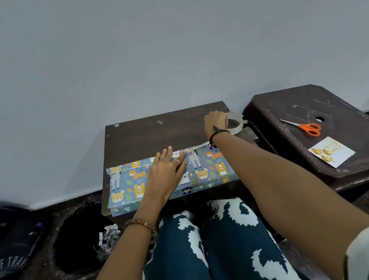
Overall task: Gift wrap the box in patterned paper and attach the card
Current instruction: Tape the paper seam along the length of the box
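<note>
A long box [206, 170] wrapped in blue paper printed with cartoon animals lies on a small dark wooden table [149, 133]. My left hand [167, 170] rests flat on the box's top, its fingers spread near the far edge. My right hand [215, 122] grips a roll of clear tape [236, 122] beyond the box's far right corner. A strip of tape [199, 146] runs from the roll down to the box's far edge by my left fingertips. The white card [331, 151] with gold print lies on a dark plastic stool to the right.
Orange-handled scissors [304, 127] lie on the brown plastic stool [318, 102] beside the table. A dark bin [77, 239] holding paper scraps stands on the floor at lower left, next to a dark printed bag [12, 251]. A wall rises right behind the table. My patterned trousers fill the foreground.
</note>
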`<state>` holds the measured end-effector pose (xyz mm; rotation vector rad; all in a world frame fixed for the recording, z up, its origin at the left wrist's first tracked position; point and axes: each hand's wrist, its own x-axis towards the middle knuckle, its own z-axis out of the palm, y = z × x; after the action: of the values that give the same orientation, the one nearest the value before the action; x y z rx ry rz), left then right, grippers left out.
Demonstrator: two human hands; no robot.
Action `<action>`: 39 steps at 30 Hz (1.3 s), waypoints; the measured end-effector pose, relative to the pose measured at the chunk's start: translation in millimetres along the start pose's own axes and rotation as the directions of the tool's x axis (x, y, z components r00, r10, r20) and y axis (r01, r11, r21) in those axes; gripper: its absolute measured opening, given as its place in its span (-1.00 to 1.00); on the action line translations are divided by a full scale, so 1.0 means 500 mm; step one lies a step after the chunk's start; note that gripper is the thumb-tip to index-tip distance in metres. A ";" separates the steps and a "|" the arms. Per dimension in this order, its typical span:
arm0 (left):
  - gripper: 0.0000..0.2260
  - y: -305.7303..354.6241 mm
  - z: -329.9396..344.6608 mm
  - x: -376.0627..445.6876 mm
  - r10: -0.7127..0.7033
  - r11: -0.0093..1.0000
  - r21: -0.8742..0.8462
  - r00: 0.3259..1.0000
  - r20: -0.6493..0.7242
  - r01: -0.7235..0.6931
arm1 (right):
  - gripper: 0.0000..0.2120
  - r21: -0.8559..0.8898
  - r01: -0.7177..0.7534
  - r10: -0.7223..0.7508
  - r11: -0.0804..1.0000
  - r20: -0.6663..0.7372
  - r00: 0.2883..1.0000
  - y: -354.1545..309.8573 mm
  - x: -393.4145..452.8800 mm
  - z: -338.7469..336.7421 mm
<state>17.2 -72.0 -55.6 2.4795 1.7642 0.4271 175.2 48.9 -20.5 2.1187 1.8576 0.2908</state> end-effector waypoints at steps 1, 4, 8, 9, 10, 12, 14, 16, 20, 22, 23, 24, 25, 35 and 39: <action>-0.65 0.000 0.000 -0.001 0.003 1.000 0.000 1.000 0.000 -0.003 | -0.77 -0.023 0.024 -0.024 0.999 -0.022 0.999 -0.003 -0.002 0.001; -0.66 -0.001 0.004 0.000 0.000 1.000 0.019 1.000 -0.011 0.001 | -0.74 -0.094 0.070 -0.079 0.993 -0.102 0.992 -0.008 -0.010 0.006; -0.67 0.001 0.006 0.000 0.011 1.000 0.016 0.999 -0.030 -0.010 | -0.69 -0.072 0.088 -0.099 0.994 -0.176 0.979 -0.001 -0.021 0.010; -0.67 0.000 0.008 0.000 0.008 1.000 0.008 1.000 -0.016 -0.008 | -0.70 -0.053 0.093 -0.102 0.994 -0.196 0.975 -0.001 -0.017 0.015; -0.66 -0.001 0.010 0.000 0.006 1.000 -0.005 1.000 -0.023 -0.006 | -0.70 -0.036 0.096 -0.101 0.995 -0.201 0.974 -0.001 -0.013 0.020; -0.65 -0.002 0.009 0.002 0.004 1.000 -0.009 0.999 -0.044 -0.005 | -0.73 -0.032 0.099 -0.103 0.995 -0.215 0.971 -0.002 -0.006 0.027; -0.63 0.001 0.007 0.000 -0.006 1.000 0.013 1.000 -0.022 0.007 | -0.76 0.000 0.113 -0.110 0.994 -0.244 0.964 -0.003 -0.001 0.034; -0.61 0.003 0.008 -0.004 -0.024 1.000 0.011 0.999 -0.033 0.024 | -0.73 0.042 0.156 -0.141 0.987 -0.248 0.958 -0.002 -0.002 0.034; -0.70 0.011 0.007 -0.012 -0.074 0.995 -0.075 0.985 -0.155 0.063 | -0.62 0.039 0.236 -0.218 0.971 -0.258 0.941 0.003 -0.005 0.030; -0.77 0.009 0.013 -0.012 -0.085 0.994 -0.080 0.977 -0.196 0.070 | -0.59 0.012 0.269 -0.259 0.963 -0.241 0.935 0.006 -0.005 0.028; -0.78 0.009 0.013 -0.013 -0.090 0.993 -0.090 0.978 -0.188 0.074 | -0.57 -0.007 0.274 -0.267 0.962 -0.239 0.934 0.007 -0.006 0.026; -0.79 0.011 0.010 -0.013 -0.093 0.992 -0.101 0.978 -0.186 0.076 | -0.55 -0.029 0.272 -0.271 0.962 -0.235 0.934 0.007 -0.008 0.025; -0.80 0.011 0.009 -0.013 -0.092 0.991 -0.111 0.977 -0.195 0.072 | -0.52 -0.051 0.266 -0.270 0.963 -0.224 0.936 0.007 -0.010 0.023; -0.88 0.003 0.006 -0.014 -0.070 0.993 -0.114 0.964 -0.258 0.042 | -0.51 -0.071 0.368 -0.375 0.927 -0.228 0.899 0.018 -0.008 0.017; -0.83 0.004 0.002 -0.016 -0.092 0.990 -0.127 0.965 -0.247 0.062 | -0.54 0.048 0.396 -0.383 0.917 -0.177 0.907 0.035 -0.013 0.011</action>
<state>17.0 -80.2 -57.6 2.3530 1.8532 0.8483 192.4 39.9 -18.9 1.7567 2.3733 0.3049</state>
